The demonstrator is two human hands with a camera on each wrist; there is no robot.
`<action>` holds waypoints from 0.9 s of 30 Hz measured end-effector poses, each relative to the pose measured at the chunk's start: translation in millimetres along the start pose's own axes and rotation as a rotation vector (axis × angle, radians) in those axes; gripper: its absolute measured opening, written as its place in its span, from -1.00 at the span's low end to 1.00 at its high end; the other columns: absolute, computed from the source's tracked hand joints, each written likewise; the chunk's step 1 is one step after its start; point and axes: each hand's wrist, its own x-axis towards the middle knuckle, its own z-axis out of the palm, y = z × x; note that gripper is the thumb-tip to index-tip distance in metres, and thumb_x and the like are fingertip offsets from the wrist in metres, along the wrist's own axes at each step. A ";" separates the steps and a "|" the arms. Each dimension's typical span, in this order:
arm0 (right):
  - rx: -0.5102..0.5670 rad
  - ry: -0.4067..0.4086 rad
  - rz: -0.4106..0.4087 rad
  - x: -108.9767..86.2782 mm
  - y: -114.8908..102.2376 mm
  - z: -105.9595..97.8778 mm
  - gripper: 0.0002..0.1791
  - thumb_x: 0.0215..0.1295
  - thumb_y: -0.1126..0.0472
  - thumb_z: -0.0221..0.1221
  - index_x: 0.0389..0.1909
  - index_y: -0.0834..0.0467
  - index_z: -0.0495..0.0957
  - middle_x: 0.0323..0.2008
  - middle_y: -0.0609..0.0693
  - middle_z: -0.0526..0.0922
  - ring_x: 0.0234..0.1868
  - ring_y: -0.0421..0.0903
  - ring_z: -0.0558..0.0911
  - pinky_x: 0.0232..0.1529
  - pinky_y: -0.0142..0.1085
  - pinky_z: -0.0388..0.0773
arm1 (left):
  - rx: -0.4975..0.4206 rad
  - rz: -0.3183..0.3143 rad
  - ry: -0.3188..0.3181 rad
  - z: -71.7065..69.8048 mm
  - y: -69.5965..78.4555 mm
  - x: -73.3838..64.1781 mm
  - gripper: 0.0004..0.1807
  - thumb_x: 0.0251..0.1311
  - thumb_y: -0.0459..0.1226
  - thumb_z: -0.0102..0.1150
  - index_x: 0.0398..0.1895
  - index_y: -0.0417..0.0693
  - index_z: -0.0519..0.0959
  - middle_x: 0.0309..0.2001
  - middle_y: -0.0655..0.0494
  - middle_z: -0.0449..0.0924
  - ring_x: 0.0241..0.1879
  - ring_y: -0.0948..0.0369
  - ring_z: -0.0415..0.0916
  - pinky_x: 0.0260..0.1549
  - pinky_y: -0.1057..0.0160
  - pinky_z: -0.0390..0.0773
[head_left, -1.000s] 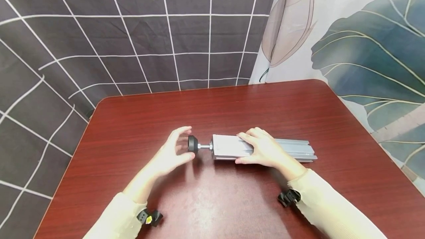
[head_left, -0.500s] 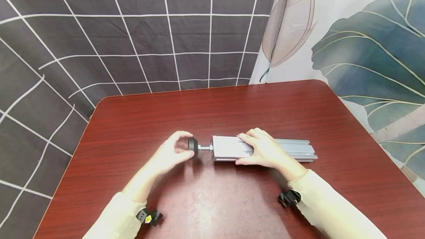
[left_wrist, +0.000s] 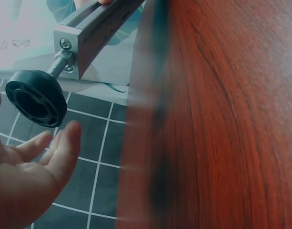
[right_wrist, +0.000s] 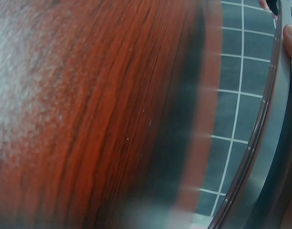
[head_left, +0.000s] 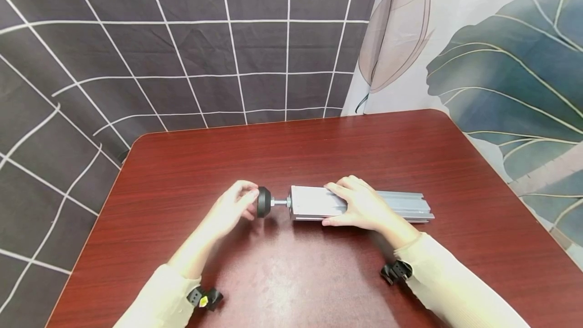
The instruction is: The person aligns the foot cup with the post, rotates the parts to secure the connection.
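Observation:
An aluminium extrusion profile (head_left: 314,202) lies lengthwise across the table. From its left end a threaded stud (head_left: 281,202) with nuts sticks out, bearing a black levelling foot (head_left: 263,202). My right hand (head_left: 360,205) grips the profile around its middle, thumb along the near side and fingers over the far side. My left hand (head_left: 231,210) is at the outer face of the foot. The left wrist view shows its loosely bent fingers (left_wrist: 65,150) just below the ribbed underside of the foot (left_wrist: 36,98), with a gap between. The right wrist view shows one long side of the profile (right_wrist: 274,129).
The reddish-brown wooden table (head_left: 218,156) extends on all sides of the profile. Behind it hangs a dark cloth with a white grid (head_left: 191,49); a leaf-patterned curtain (head_left: 510,80) hangs at the right. Both wrists carry small black camera mounts (head_left: 397,271).
My left hand's fingers and thumb were spread around the rim of the levelling foot; now they have drawn back to the left and closer together. My right hand and the profile stay in place.

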 end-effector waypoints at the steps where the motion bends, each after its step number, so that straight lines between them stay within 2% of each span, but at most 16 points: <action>1: 0.001 0.001 0.000 -0.1 -0.1 -0.1 -0.16 -0.29 -0.30 0.38 0.00 0.17 0.56 -0.27 -0.02 0.52 -0.23 -0.03 0.47 -0.15 -0.11 0.42 | -0.001 -0.011 -0.012 0.1 -0.2 0.2 -0.65 0.34 -0.20 0.01 0.05 -0.28 0.37 -0.25 -0.18 0.52 -0.47 0.08 0.56 -0.40 0.14 0.63; 3: -0.002 0.002 0.000 -0.2 0.0 0.1 -0.16 -0.29 -0.31 0.38 -0.01 0.17 0.56 -0.28 -0.02 0.52 -0.23 -0.03 0.47 -0.16 -0.11 0.42 | -0.004 -0.004 -0.032 0.4 -1.4 0.6 -0.66 0.31 -0.24 0.05 0.02 -0.31 0.38 -0.28 -0.16 0.52 -0.48 0.11 0.55 -0.43 0.17 0.63; 6: -0.002 0.007 -0.002 -0.5 0.5 0.3 -0.16 -0.30 -0.31 0.38 -0.01 0.16 0.56 -0.28 -0.02 0.52 -0.24 -0.04 0.47 -0.17 -0.12 0.42 | 0.019 0.068 -0.029 0.2 -3.0 0.1 -0.62 0.18 -0.31 0.19 0.04 -0.23 0.39 -0.19 -0.11 0.52 -0.36 0.13 0.57 -0.33 0.24 0.62; 8: -0.002 0.006 0.000 -0.6 0.7 0.2 -0.16 -0.30 -0.31 0.38 -0.01 0.16 0.56 -0.28 -0.03 0.52 -0.24 -0.04 0.47 -0.17 -0.12 0.42 | 0.012 0.173 -0.032 0.1 -4.2 -1.0 -0.54 0.08 -0.40 0.26 0.07 -0.20 0.38 -0.07 -0.11 0.48 -0.23 0.10 0.57 -0.22 0.26 0.60; 10: 0.002 0.002 0.004 -0.7 0.8 -0.5 -0.16 -0.29 -0.31 0.38 -0.01 0.16 0.56 -0.28 -0.02 0.52 -0.24 -0.04 0.47 -0.17 -0.12 0.42 | 0.021 0.310 -0.047 0.2 -5.7 -1.8 -0.46 -0.03 -0.50 0.29 0.08 -0.19 0.38 0.01 -0.11 0.39 -0.11 0.08 0.53 -0.09 0.24 0.56; 13: 0.008 -0.003 0.009 -0.2 0.2 -1.8 -0.16 -0.30 -0.30 0.38 0.00 0.16 0.56 -0.27 -0.02 0.52 -0.23 -0.03 0.47 -0.16 -0.11 0.42 | 0.075 0.500 -0.067 0.7 -7.8 -2.7 -0.41 -0.13 -0.56 0.28 0.07 -0.20 0.39 0.07 -0.09 0.26 0.03 0.07 0.39 0.04 0.16 0.48; 15: 0.008 -0.004 0.009 0.2 0.2 -2.0 -0.16 -0.29 -0.30 0.38 0.00 0.17 0.56 -0.27 -0.01 0.52 -0.22 -0.03 0.47 -0.16 -0.11 0.42 | 0.117 0.550 -0.054 1.0 -7.9 -3.0 -0.37 -0.16 -0.54 0.31 0.09 -0.19 0.38 0.09 -0.07 0.22 0.08 0.05 0.33 0.11 0.12 0.43; 16: 0.006 -0.003 0.007 0.4 0.3 -1.8 -0.16 -0.29 -0.30 0.38 0.00 0.17 0.56 -0.27 -0.01 0.52 -0.22 -0.03 0.47 -0.16 -0.11 0.42 | 0.114 0.541 -0.043 1.0 -7.1 -3.2 -0.36 -0.15 -0.52 0.31 0.11 -0.20 0.36 0.10 -0.09 0.22 0.09 0.04 0.31 0.11 0.10 0.42; 17: 0.005 -0.002 0.005 0.6 0.3 -1.7 -0.15 -0.30 -0.30 0.38 0.00 0.17 0.56 -0.27 -0.01 0.52 -0.22 -0.03 0.47 -0.16 -0.11 0.42 | 0.103 0.503 -0.029 1.0 -6.1 -3.4 -0.36 -0.11 -0.50 0.32 0.13 -0.19 0.34 0.11 -0.09 0.24 0.09 0.03 0.32 0.10 0.10 0.43; 21: 0.006 0.000 -0.002 0.7 0.5 -0.8 -0.15 -0.31 -0.31 0.39 0.00 0.16 0.55 -0.27 -0.02 0.52 -0.22 -0.04 0.47 -0.15 -0.12 0.42 | -0.008 0.226 0.025 0.1 -0.9 -1.8 -0.50 0.17 -0.37 0.19 0.17 -0.25 0.30 0.03 -0.20 0.42 -0.06 -0.01 0.51 -0.05 0.12 0.54; 23: 0.005 0.001 -0.002 0.8 0.3 -0.6 -0.15 -0.31 -0.31 0.39 0.00 0.16 0.56 -0.27 -0.02 0.52 -0.22 -0.04 0.47 -0.16 -0.12 0.42 | -0.018 0.091 0.033 -0.4 0.2 -0.3 -0.61 0.29 -0.27 0.08 0.13 -0.24 0.34 -0.08 -0.20 0.51 -0.23 0.03 0.58 -0.19 0.13 0.60; 25: 0.006 -0.002 -0.002 0.8 0.1 -0.5 -0.16 -0.29 -0.31 0.38 0.00 0.16 0.56 -0.27 -0.02 0.52 -0.22 -0.04 0.47 -0.16 -0.12 0.42 | -0.011 0.023 0.008 -0.1 0.4 0.9 -0.63 0.33 -0.22 0.03 0.09 -0.29 0.38 -0.16 -0.20 0.53 -0.35 0.06 0.60 -0.28 0.10 0.63; 27: 0.006 -0.007 0.000 0.5 -0.4 -0.6 -0.15 -0.28 -0.32 0.38 0.01 0.16 0.56 -0.26 -0.02 0.52 -0.22 -0.03 0.47 -0.15 -0.12 0.42 | 0.010 0.015 -0.011 0.7 -0.1 1.4 -0.64 0.30 -0.24 0.07 0.05 -0.30 0.40 -0.20 -0.18 0.54 -0.38 0.10 0.59 -0.32 0.10 0.63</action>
